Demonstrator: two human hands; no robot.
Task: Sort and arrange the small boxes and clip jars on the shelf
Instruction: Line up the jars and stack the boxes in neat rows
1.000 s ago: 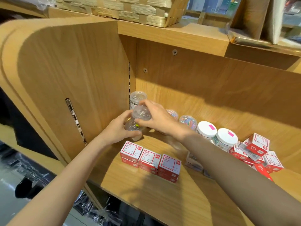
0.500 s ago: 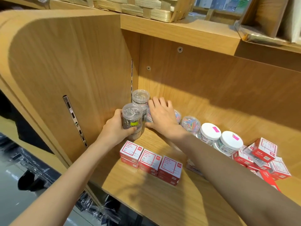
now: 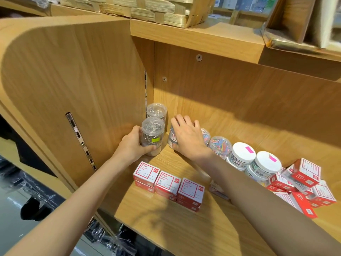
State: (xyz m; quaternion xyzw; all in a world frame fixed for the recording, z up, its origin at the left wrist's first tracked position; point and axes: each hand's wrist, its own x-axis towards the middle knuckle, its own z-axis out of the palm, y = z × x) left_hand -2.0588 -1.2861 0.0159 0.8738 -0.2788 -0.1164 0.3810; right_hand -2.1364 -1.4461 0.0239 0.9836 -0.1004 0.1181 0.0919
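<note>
My left hand (image 3: 133,146) grips a clear jar of silver clips (image 3: 152,136) with a yellow sticker, standing in the shelf's back left corner. Behind it stands a second clear jar (image 3: 156,110). My right hand (image 3: 186,138) lies over a third jar (image 3: 172,138), thumb at its front, fingers on top. To its right run two jars of coloured clips (image 3: 220,145), then two white-lidded jars (image 3: 243,153) with pink stickers. Three stacks of red-and-white small boxes (image 3: 168,182) stand in a row near the front.
A loose heap of red-and-white boxes (image 3: 304,183) lies at the right of the wooden shelf (image 3: 166,228). The side panel (image 3: 73,89) closes the left. A woven basket (image 3: 147,10) sits on the board above.
The left hand has set the jar upright in the corner and still holds it. The right hand left that jar's lid and settled over the neighbouring jar.
</note>
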